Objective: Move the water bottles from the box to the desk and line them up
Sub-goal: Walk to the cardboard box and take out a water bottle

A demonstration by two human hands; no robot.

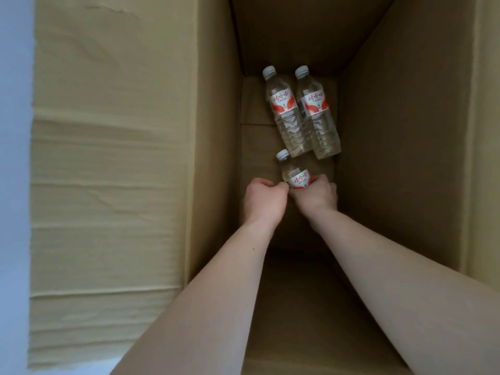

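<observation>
- Both arms reach deep into the tall cardboard box (400,136)
- The right hand (315,194) has its grip curled round a water bottle (293,171) near the middle of the box floor
- The left hand (265,197) is fisted beside it, holding nothing I can see
- Two more bottles (303,115) lie touching side by side toward the far wall, caps pointing away

Three clear water bottles in the cardboard box (405,131) carried the same white and red-orange label. On the far left bottle (285,109) the label bore three large red Chinese characters, 娃哈哈, with a line of smaller print beneath, too small to read. The far right bottle (316,112), touching it, showed the same 娃哈哈 and the same unreadable small line. The near bottle (293,171) showed 娃哈哈 on its label too, the lower part covered by the right hand (315,193).
</observation>
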